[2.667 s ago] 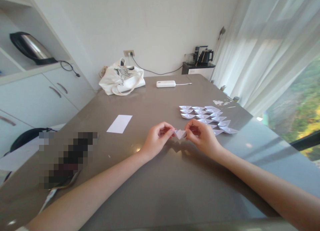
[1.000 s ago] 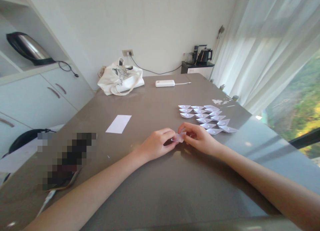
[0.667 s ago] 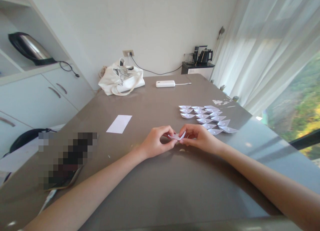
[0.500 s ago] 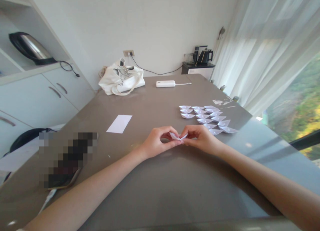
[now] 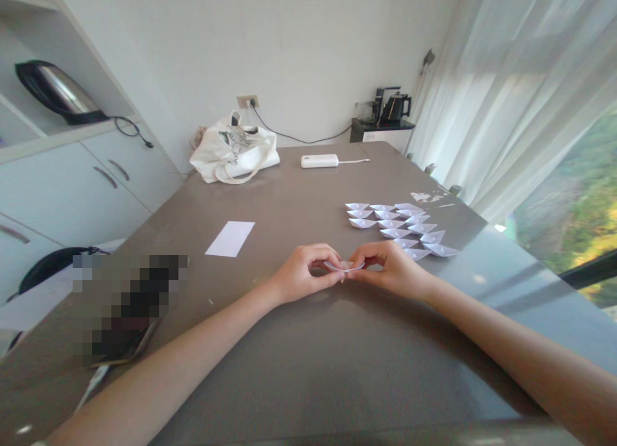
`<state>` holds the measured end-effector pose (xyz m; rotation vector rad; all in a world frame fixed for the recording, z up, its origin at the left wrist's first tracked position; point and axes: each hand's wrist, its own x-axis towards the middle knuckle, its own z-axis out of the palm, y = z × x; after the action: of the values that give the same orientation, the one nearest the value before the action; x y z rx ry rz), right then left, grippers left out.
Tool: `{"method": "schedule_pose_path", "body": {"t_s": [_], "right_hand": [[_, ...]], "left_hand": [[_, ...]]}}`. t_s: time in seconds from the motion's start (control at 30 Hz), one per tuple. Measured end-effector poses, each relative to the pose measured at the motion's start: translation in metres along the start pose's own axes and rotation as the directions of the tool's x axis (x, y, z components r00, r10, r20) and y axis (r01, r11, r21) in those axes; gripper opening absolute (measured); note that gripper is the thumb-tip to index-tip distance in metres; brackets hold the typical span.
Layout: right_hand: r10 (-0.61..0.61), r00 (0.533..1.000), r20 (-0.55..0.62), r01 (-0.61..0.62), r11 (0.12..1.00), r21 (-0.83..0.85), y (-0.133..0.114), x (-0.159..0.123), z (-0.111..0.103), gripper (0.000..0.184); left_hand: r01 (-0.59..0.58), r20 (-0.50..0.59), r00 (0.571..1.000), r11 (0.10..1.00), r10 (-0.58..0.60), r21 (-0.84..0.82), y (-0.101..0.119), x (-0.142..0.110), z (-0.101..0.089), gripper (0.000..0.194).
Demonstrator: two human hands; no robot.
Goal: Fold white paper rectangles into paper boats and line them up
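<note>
Both my hands meet at the middle of the grey table (image 5: 308,369), pinching a small folded white paper piece (image 5: 344,265) between them. My left hand (image 5: 301,272) grips its left end with thumb and fingers closed. My right hand (image 5: 385,269) grips the right end the same way. The paper lies almost flat, just above the tabletop. Several finished white paper boats (image 5: 398,227) stand in rows just beyond my right hand.
A flat white paper sheet (image 5: 230,238) lies to the left. A white handbag (image 5: 234,155) and a white power bank (image 5: 319,161) with cable sit at the far edge. A blurred dark object (image 5: 128,308) rests near left. Curtains and a window run along the right.
The paper piece has gone from a raised V shape to nearly flat between my fingers. Both hands stayed in the same spot, close together.
</note>
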<state>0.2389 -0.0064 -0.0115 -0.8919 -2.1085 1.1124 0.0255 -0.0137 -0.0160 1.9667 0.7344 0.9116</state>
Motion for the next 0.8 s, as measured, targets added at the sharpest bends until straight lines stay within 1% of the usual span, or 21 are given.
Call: {"method": "schedule_pose_path", "body": {"t_s": [0.13,0.23,0.3,0.37,0.47,0.57,0.67,0.8], "right_hand": [[-0.009,1.0,-0.005,0.009,0.999,-0.047,-0.0028,0.0008,-0.0011,0.026],[-0.007,1.0,-0.021,0.006,0.998,-0.061,-0.0027,0.001,-0.0009,0.027],[-0.009,1.0,-0.026,0.008,0.998,-0.061,-0.0019,0.001,-0.0007,0.027],[-0.007,1.0,-0.023,0.006,0.998,-0.058,-0.0012,0.0008,-0.0004,0.028],[-0.001,1.0,-0.021,0.0,0.999,-0.045,-0.0018,0.0006,0.0003,0.028],[-0.003,1.0,-0.028,0.002,1.0,-0.019,-0.0038,0.001,0.0012,0.028],[0.022,0.997,-0.068,-0.022,1.0,0.006,-0.0049,0.0021,0.0023,0.029],[0.053,0.989,-0.139,-0.042,0.996,0.077,-0.0025,0.0036,0.0041,0.03]], "left_hand": [[0.068,-0.059,0.996,0.994,-0.073,-0.081,-0.0049,-0.0001,0.0043,0.019],[0.15,-0.082,0.983,0.978,-0.163,-0.148,-0.0055,0.0003,0.0072,0.025],[0.179,-0.093,0.976,0.97,-0.196,-0.165,-0.0042,0.0006,0.0076,0.028],[0.165,-0.085,0.98,0.977,-0.177,-0.135,-0.0021,0.0008,0.0068,0.026],[0.116,-0.045,0.992,0.992,-0.118,-0.057,0.0013,0.0013,0.0042,0.02],[0.104,-0.054,0.993,0.994,-0.104,-0.013,0.0037,0.0024,0.0029,0.018],[0.151,-0.099,0.983,0.988,-0.153,-0.033,0.0038,0.0032,0.0051,0.019],[0.229,-0.165,0.956,0.968,-0.243,-0.1,-0.0002,0.0021,0.0105,0.022]]}}
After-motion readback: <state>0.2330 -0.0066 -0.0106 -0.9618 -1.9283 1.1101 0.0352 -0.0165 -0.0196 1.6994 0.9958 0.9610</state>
